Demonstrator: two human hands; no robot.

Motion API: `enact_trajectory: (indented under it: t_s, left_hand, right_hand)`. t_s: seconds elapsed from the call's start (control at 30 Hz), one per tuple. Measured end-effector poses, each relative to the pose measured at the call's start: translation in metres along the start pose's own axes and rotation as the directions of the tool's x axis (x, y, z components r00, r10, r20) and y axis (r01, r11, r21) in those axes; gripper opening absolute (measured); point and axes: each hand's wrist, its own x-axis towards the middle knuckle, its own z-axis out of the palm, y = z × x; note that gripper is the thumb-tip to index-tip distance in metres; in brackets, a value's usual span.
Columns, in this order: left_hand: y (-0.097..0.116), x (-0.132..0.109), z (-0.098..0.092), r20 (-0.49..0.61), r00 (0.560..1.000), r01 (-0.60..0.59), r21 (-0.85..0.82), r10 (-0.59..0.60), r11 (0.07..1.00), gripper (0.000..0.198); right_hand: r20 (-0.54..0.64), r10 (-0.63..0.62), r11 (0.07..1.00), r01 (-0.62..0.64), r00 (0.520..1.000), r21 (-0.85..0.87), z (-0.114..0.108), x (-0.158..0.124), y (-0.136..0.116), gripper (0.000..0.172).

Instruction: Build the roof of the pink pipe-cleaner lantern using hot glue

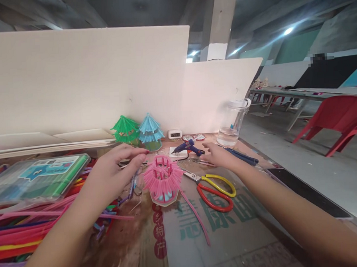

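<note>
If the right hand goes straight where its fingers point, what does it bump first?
Probably the blue glue gun, lying just beyond the right hand. Depth is unclear, so the hand may be above it.

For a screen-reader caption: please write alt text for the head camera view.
Two hands reach over a cluttered craft table: the left hand beside a pink fringed model, the right hand near a blue glue gun and scissors.
</note>
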Motion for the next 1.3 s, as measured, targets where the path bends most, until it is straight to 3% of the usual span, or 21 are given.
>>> enact_trajectory:
  t_s: [0.17, 0.4, 0.53, 0.7, 0.9, 1.0, 1.13, 1.3]
  left_hand:
    - [-0.012, 0.004, 0.006, 0.137, 0.990, 0.020, 0.063, -0.029, 0.998, 0.040]
    - [-0.016, 0.003, 0.018, 0.234, 0.968, -0.102, 0.044, 0.089, 0.994, 0.032]
    - [-0.018, 0.001, 0.020, 0.242, 0.962, -0.138, 0.037, 0.125, 0.990, 0.028]
    - [-0.023, 0.000, 0.023, 0.235, 0.957, -0.191, 0.060, 0.172, 0.980, 0.027]
    - [-0.019, 0.000, 0.022, 0.240, 0.959, -0.172, 0.064, 0.152, 0.983, 0.028]
    - [-0.018, 0.000, 0.022, 0.252, 0.962, -0.122, 0.067, 0.101, 0.990, 0.032]
    - [-0.023, 0.001, 0.023, 0.224, 0.974, -0.016, 0.132, -0.014, 0.991, 0.042]
    - [-0.024, -0.001, 0.025, 0.361, 0.926, 0.070, 0.128, -0.112, 0.989, 0.052]
  right_hand:
    - [0.013, 0.002, 0.993, -0.004, 1.000, 0.119, 0.020, 0.038, 0.006, 0.037]
    - [0.031, 0.049, 0.985, -0.054, 0.998, 0.164, 0.043, 0.049, -0.005, 0.032]
    - [0.014, 0.082, 0.976, -0.083, 0.997, 0.202, 0.035, 0.045, -0.003, 0.033]
    - [-0.009, 0.101, 0.942, -0.092, 0.995, 0.321, 0.006, 0.028, -0.009, 0.027]
    - [-0.037, -0.055, 0.867, 0.066, 0.998, 0.494, -0.035, -0.016, -0.038, 0.029]
    - [-0.013, -0.191, 0.821, 0.167, 0.981, 0.546, -0.046, -0.036, -0.046, 0.035]
    - [-0.038, -0.356, 0.820, 0.332, 0.934, 0.466, -0.043, -0.047, -0.047, 0.035]
    - [-0.028, -0.402, 0.813, 0.371, 0.915, 0.448, -0.027, -0.054, -0.051, 0.030]
